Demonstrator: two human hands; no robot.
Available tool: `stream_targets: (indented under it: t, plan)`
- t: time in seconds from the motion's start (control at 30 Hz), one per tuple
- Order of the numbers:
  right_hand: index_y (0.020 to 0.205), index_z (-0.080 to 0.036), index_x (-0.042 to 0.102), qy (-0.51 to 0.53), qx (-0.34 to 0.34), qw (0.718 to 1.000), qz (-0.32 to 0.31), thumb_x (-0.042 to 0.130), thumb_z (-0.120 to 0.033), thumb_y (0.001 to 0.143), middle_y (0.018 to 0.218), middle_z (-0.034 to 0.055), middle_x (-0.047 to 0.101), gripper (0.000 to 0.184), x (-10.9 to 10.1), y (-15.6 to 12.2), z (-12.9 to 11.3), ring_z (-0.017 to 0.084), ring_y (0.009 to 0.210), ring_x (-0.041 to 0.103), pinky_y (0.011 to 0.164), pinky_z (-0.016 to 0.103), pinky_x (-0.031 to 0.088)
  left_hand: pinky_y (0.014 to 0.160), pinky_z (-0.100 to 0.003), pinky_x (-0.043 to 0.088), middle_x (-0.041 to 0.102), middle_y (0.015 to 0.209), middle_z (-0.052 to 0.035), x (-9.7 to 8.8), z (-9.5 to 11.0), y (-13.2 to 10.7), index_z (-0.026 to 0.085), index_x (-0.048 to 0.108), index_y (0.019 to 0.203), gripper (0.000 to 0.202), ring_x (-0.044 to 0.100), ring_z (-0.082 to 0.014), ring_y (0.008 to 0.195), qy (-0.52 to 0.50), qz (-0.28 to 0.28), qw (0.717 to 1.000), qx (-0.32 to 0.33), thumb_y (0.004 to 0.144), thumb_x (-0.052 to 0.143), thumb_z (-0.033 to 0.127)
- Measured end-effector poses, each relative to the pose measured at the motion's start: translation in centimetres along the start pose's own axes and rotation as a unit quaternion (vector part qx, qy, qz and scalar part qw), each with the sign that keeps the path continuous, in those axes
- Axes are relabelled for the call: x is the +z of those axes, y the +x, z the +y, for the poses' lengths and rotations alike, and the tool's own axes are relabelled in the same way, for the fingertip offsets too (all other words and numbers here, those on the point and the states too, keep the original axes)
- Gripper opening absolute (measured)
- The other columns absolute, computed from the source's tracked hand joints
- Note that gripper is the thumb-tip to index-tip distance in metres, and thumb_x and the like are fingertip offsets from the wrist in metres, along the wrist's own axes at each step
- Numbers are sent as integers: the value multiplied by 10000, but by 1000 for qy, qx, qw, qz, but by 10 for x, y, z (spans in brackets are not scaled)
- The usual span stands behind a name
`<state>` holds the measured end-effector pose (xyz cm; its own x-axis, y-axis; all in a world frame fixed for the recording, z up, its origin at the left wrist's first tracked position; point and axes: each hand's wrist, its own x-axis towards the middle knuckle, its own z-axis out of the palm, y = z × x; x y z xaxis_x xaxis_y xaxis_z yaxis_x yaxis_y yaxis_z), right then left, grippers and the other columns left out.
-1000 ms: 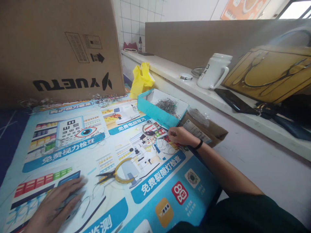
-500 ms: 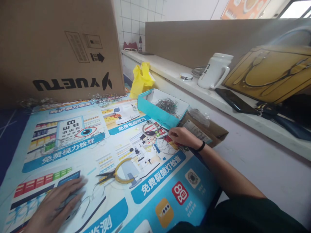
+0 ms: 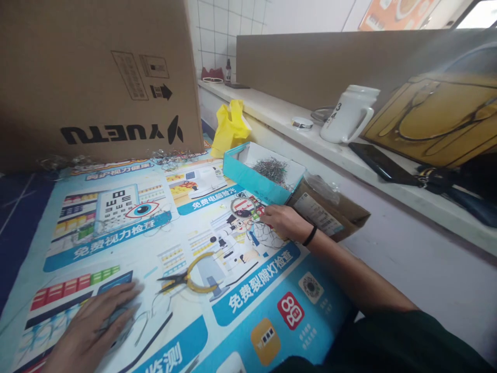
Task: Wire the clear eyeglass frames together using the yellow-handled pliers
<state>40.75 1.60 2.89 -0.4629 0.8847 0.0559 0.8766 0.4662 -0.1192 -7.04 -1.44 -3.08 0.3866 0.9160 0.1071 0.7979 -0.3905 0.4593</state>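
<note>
My left hand (image 3: 91, 329) lies flat, fingers stretched, on a small pile of thin metal wire rings at the near left of a printed blue poster (image 3: 128, 243). My right hand (image 3: 285, 221) rests further out at the poster's right edge, fingers curled over loose wire rings (image 3: 267, 237); what it holds, if anything, I cannot make out. A ring of wire (image 3: 243, 206) lies just left of its fingertips. Yellow-handled pliers (image 3: 190, 278) lie between the two hands.
A teal box (image 3: 254, 178) holding a heap of small metal parts stands behind my right hand, beside a brown carton (image 3: 330, 210). A large cardboard box (image 3: 97, 77) stands at the back. A yellow bag (image 3: 230, 128), a white mug (image 3: 347, 115) and a phone (image 3: 382, 163) sit by the ledge.
My right hand has slid a little to the left over the wire rings. The view has shifted slightly. My left hand stays put.
</note>
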Motion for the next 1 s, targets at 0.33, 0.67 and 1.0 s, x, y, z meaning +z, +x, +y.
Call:
stream_targets:
  t: [0.33,0.67,1.0]
  plan:
    - [828,-168,620,192,97,971,102,473,-222,848,896,73,617,158,-5,-8,5,162,826,541,746,262,392,911,-445,502,655,1162,21,-1,0,1,389,656,1061,368,600,-268,1086,5,-4,1000,7,769,493,544]
    - [781,-149,588,523,189,829,56,596,-377,741,605,-14,569,231,-13,0,-31,64,462,443,426,190,317,940,-368,486,637,1193,-21,-5,2,1,309,650,1089,362,574,-245,1126,-22,-2,1000,16,807,501,480]
    - [744,-152,576,667,109,727,-121,657,-349,690,629,-1,618,220,-2,52,-120,54,441,460,394,182,285,865,-313,508,695,1010,-59,-29,75,4,202,670,946,282,633,-208,982,-165,96,980,-50,840,507,407]
